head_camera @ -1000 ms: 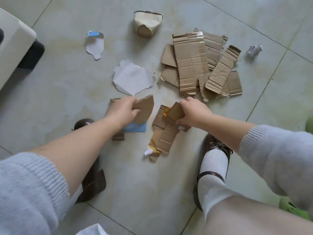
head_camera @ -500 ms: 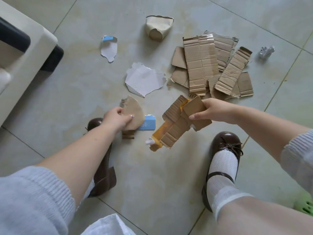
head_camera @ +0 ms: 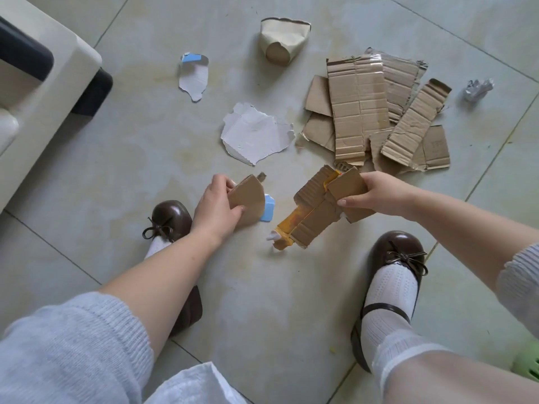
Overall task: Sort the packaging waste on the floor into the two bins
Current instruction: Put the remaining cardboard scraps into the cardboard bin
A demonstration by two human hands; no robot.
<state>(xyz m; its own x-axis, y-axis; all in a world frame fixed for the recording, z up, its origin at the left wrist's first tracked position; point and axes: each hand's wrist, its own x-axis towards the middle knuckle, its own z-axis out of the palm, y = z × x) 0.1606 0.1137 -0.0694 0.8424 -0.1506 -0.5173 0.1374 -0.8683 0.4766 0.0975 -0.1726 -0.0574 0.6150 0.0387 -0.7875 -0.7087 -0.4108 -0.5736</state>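
Observation:
My left hand (head_camera: pixel 217 207) grips a rounded brown cardboard piece (head_camera: pixel 249 199) just above the floor; a small blue scrap (head_camera: pixel 268 209) peeks out behind it. My right hand (head_camera: pixel 376 193) holds a bundle of torn cardboard with yellow tape (head_camera: pixel 318 211), lifted and hanging down to the left. A pile of corrugated cardboard pieces (head_camera: pixel 376 112) lies on the tiles beyond my right hand. Further left lie a torn white card (head_camera: pixel 256 135), a white scrap with a blue corner (head_camera: pixel 194 75) and a crushed beige paper cup (head_camera: pixel 283 39). A crumpled foil ball (head_camera: pixel 478 88) sits at the far right.
A cream-coloured bin with a dark opening (head_camera: pixel 43 83) stands at the left edge. A green object (head_camera: pixel 528 363) shows at the lower right corner. My brown shoes (head_camera: pixel 399 252) stand on the tiled floor on either side of the held pieces.
Both hands have lifted their cardboard off the floor and drawn it toward me. The right-hand bundle now hangs free in the air.

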